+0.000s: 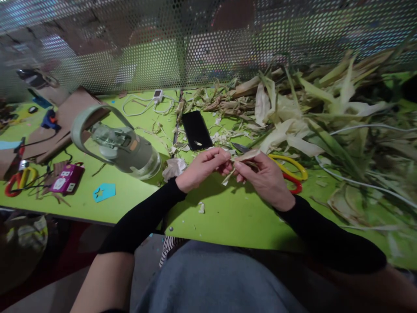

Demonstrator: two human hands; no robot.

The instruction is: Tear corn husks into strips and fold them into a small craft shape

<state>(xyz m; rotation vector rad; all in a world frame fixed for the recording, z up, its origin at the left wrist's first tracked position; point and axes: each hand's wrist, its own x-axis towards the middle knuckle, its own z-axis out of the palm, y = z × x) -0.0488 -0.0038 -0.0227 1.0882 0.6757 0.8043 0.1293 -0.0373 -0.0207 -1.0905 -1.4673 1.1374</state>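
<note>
Both of my hands meet over the green table, with a small piece of pale corn husk (248, 155) between them. The fingers of my right hand (265, 180) are closed on the husk, its thumb pressed near one end. My left hand (205, 168) pinches at the husk's left end; the exact contact is partly hidden by the fingertips. A narrow husk end hangs below the fingers. Scissors with yellow and red handles (289, 167) lie partly behind my right hand. Just beyond my hands is a black phone (197, 130) with husk scraps around it.
A large heap of corn husks (302, 108) covers the right side. At left stand a grey-green water bottle (130, 152), a purple box (67, 178) and other scissors (21, 180). A white charger (158, 95) with cable lies near the perforated metal screen (146, 52).
</note>
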